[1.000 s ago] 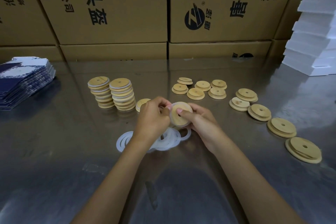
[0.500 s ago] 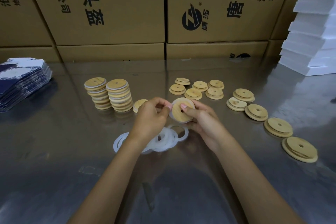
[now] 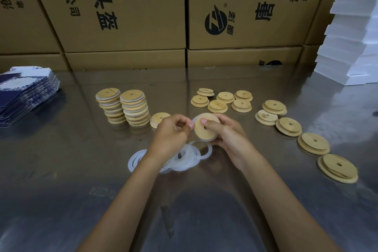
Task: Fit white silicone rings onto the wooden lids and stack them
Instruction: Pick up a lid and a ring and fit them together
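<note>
Wooden lid (image 3: pixel 204 129) held tilted above table (image 3: pixel 61 170), right hand (image 3: pixel 227 137) fingers clamped round it. Left hand (image 3: pixel 171 135) fingers curled at lid's left edge, probably pinching white ring (image 3: pixel 194 119). Loose rings (image 3: pixel 184 157) underneath; finished stacks (image 3: pixel 122 106) far left.

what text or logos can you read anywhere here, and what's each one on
"头盔", above it a cut-off "P": left cardboard box, upside down.
"有限公司" and "(西区)": same box, smaller print.
"唐泽": right cardboard box, turned sideways.
Round black logo: same box; small characters beside it blurred.
"沧州": same box; rest unreadable.
</note>
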